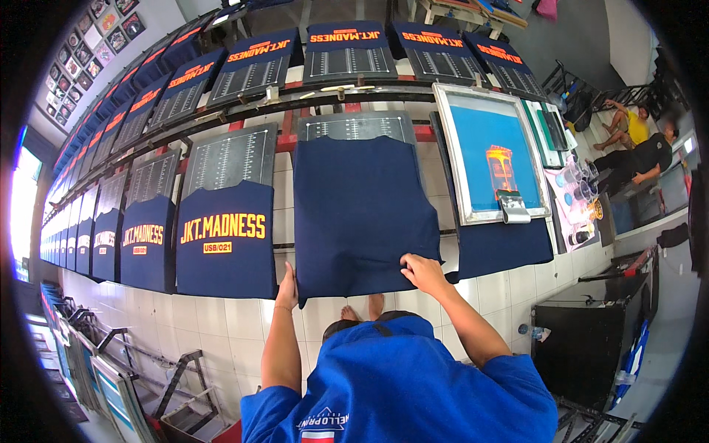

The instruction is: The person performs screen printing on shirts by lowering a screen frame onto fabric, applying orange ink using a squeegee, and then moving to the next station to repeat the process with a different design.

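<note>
A plain navy T-shirt [358, 199] lies over a dark printing board [354, 127] in front of me, its surface slightly wrinkled near the lower edge. At its lower left corner, my left hand [287, 289] grips the side edge of the cloth, its fingers partly hidden. My right hand [424, 273] pinches the fabric near the lower right corner, with the fingers closed. On the neighbouring board to the left lies a navy shirt [221, 273] with orange and yellow lettering. To the right, a framed printing screen [545, 193] rests above another navy shirt [502, 247].
A squeegee [513, 207] sits on the screen's lower end. Cups and bottles stand on a side table [565, 214] at the right. Rows of boards with printed shirts [345, 37] run behind and left. A black cabinet [583, 332] stands lower right. Two people are at far right.
</note>
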Demonstrator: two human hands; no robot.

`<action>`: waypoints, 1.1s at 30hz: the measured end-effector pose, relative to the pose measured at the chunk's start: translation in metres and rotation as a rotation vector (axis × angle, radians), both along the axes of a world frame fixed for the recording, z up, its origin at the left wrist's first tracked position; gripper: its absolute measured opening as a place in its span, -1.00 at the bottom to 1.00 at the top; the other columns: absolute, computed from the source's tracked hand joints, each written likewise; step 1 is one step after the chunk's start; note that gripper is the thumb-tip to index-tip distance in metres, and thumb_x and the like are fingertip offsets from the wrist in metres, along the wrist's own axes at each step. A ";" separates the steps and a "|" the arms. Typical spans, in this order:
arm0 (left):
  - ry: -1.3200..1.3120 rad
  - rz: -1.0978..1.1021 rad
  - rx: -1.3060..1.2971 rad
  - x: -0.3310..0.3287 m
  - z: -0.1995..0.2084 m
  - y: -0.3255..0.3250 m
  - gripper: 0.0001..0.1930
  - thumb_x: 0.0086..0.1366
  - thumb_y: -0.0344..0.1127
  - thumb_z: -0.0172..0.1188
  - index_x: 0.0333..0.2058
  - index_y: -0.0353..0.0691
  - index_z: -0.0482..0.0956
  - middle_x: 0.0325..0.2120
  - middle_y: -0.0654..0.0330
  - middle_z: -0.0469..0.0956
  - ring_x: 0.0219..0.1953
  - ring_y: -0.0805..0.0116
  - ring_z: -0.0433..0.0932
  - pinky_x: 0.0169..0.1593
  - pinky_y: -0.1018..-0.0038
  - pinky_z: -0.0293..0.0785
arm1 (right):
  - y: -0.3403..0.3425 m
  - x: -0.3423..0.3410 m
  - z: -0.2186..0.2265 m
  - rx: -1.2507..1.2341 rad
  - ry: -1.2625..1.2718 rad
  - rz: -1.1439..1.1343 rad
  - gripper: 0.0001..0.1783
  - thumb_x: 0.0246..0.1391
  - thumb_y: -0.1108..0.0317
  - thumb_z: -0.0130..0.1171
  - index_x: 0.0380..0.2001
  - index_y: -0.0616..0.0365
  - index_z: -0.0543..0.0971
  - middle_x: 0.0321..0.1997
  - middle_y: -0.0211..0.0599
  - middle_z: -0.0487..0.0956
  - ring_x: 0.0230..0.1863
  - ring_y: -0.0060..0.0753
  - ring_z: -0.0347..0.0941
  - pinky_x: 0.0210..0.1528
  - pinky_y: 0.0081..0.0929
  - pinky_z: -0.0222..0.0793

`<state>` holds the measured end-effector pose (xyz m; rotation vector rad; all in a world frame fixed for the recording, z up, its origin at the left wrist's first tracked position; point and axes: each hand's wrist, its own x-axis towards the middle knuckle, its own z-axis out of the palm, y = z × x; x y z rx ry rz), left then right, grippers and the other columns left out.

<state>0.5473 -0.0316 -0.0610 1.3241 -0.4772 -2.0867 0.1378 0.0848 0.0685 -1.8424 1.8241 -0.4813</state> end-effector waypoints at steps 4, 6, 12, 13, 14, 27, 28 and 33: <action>-0.345 -0.052 -0.245 0.013 0.034 0.032 -0.54 0.47 -0.05 0.04 -0.04 -0.43 0.54 -0.12 0.11 0.60 -0.08 0.35 0.56 0.07 0.45 0.43 | 0.054 -0.060 -0.005 0.418 0.223 0.207 -0.79 0.15 0.19 0.09 -0.40 0.09 0.51 -0.36 -0.18 0.60 -0.23 0.05 0.55 -0.22 -0.06 0.44; -0.346 -0.093 -0.266 0.013 0.053 0.045 -0.58 0.46 -0.11 0.06 -0.01 -0.43 0.52 -0.11 0.09 0.60 -0.07 0.35 0.55 0.08 0.45 0.44 | 0.073 -0.101 -0.008 0.704 0.285 0.168 -0.70 0.14 0.11 0.12 -0.33 0.16 0.53 -0.30 -0.08 0.62 -0.19 0.05 0.58 -0.14 -0.05 0.46; -0.305 0.013 -0.214 0.002 0.071 0.030 -0.56 0.46 -0.16 0.08 0.07 -0.47 0.44 0.00 0.04 0.56 0.01 0.33 0.55 0.16 0.44 0.41 | 0.021 -0.087 -0.037 0.093 -0.254 -0.714 -0.52 0.09 -0.01 0.26 -0.35 0.30 0.59 -0.33 -0.01 0.64 -0.20 -0.08 0.59 -0.15 -0.17 0.43; -0.334 0.019 -0.212 -0.001 0.072 0.027 -0.57 0.45 -0.17 0.08 0.07 -0.47 0.44 0.01 0.04 0.56 0.02 0.34 0.55 0.16 0.44 0.41 | 0.015 -0.089 -0.043 0.172 -0.338 -0.750 -0.54 0.10 0.02 0.27 -0.38 0.30 0.58 -0.35 -0.06 0.64 -0.24 -0.16 0.59 -0.21 -0.19 0.41; -0.382 -0.005 -0.266 -0.003 0.075 0.027 -0.60 0.44 -0.22 0.10 0.08 -0.45 0.44 0.01 0.07 0.57 0.00 0.36 0.55 0.15 0.44 0.42 | 0.021 -0.098 -0.049 0.291 -0.296 -0.667 -0.55 0.11 0.04 0.26 -0.41 0.32 0.56 -0.39 -0.09 0.62 -0.30 -0.19 0.56 -0.26 -0.22 0.39; -0.586 -0.333 -0.277 0.034 0.085 0.064 -0.89 0.36 -0.33 0.17 -0.32 -0.24 0.52 -0.46 0.42 0.44 -0.37 0.62 0.33 -0.24 0.61 0.28 | 0.076 -0.085 -0.059 0.396 -0.815 -0.678 -0.66 0.17 0.13 0.25 -0.27 0.24 0.57 -0.49 -0.52 0.49 -0.47 -0.62 0.36 -0.41 -0.53 0.28; -0.595 -0.366 -0.260 0.047 0.079 0.068 -0.89 0.36 -0.34 0.17 -0.31 -0.24 0.52 -0.46 0.41 0.45 -0.36 0.61 0.33 -0.23 0.61 0.28 | 0.081 -0.084 -0.060 0.425 -0.877 -0.674 -0.71 0.16 0.14 0.25 -0.27 0.16 0.59 -0.52 -0.59 0.42 -0.53 -0.69 0.21 -0.48 -0.59 0.15; -0.528 -0.265 -0.317 0.038 0.079 0.064 -0.87 0.33 -0.34 0.17 -0.32 -0.29 0.54 -0.47 0.40 0.44 -0.36 0.60 0.33 -0.23 0.60 0.29 | 0.096 -0.077 -0.043 0.407 -0.810 -0.791 -0.73 0.14 0.12 0.26 -0.31 0.11 0.59 -0.48 -0.59 0.45 -0.45 -0.69 0.23 -0.41 -0.57 0.17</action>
